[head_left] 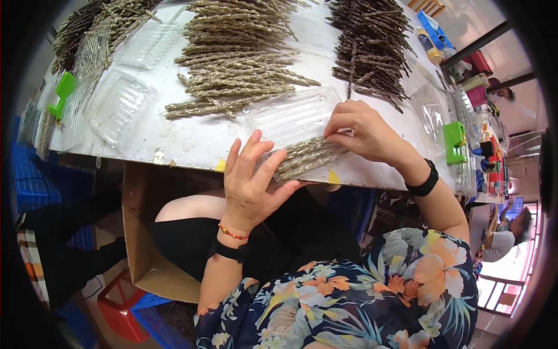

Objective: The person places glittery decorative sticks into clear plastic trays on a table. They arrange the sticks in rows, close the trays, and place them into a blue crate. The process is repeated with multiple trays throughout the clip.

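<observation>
A clear plastic tray (290, 118) with a ribbed lid half lies at the table's near edge. Several twisted, glittery gold sticks (305, 161) rest side by side in its near half. My right hand (370, 135) is closed in a pinch at their right end, its fingertips on the end of a stick. Fingers spread, my left hand (247, 189) is held at the left end of the sticks, close to the tray's near left corner. It grips nothing that I can see.
Gold sticks (232, 58) are heaped beyond the tray, with dark brown sticks (375, 46) to their right. More clear trays (121, 104) lie at the left. Green holders (455, 142) sit at both table sides. A cardboard box (139, 232) stands below the near edge.
</observation>
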`<state>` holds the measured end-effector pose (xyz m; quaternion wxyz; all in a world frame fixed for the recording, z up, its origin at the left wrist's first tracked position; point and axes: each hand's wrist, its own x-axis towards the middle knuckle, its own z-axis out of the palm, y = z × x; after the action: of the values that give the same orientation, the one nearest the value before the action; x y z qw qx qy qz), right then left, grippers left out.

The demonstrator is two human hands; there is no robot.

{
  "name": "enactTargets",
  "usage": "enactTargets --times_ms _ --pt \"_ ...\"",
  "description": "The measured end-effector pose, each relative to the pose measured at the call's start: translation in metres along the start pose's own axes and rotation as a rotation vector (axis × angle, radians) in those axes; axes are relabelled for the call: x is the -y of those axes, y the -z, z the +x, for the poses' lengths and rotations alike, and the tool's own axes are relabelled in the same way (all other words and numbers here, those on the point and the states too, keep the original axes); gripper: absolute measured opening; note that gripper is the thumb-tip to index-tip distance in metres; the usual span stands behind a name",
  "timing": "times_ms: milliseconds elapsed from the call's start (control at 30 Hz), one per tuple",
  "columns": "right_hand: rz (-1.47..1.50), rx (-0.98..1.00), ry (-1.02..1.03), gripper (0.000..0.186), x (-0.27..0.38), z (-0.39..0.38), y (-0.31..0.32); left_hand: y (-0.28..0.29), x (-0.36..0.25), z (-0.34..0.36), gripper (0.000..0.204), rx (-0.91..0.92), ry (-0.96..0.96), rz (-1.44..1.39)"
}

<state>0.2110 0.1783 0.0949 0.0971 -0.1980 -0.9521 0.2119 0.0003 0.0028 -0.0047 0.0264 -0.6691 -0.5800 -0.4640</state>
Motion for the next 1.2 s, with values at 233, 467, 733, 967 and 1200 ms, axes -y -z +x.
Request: enactTargets --times_ms 233,467,733,967,1200 --pt "-0.094 -0.008 0.055 0.003 -0.002 0.004 -0.001 0.000 -0.001 0.002 0.052 0.009 0.001 -0.003" --pt "-0.152 0.020 0.013 0.011 0.002 0.028 0.001 0.002 -0.003 0.002 0.050 0.004 0.000 -0.004" --pt "-0.063 -0.043 -0.112 0.021 -0.005 0.131 -0.035 -0.001 0.000 0.001 0.047 0.001 -0.002 0.000" --pt "-0.045 -0.292 -0.002 0.017 0.015 0.080 0.010 -0.001 -0.001 0.002 0.053 -0.013 -0.025 -0.028" --pt "0.082 -0.074 -0.174 0.011 0.005 -0.005 0.032 -0.003 0.001 -0.003 0.070 -0.081 0.009 -0.117"
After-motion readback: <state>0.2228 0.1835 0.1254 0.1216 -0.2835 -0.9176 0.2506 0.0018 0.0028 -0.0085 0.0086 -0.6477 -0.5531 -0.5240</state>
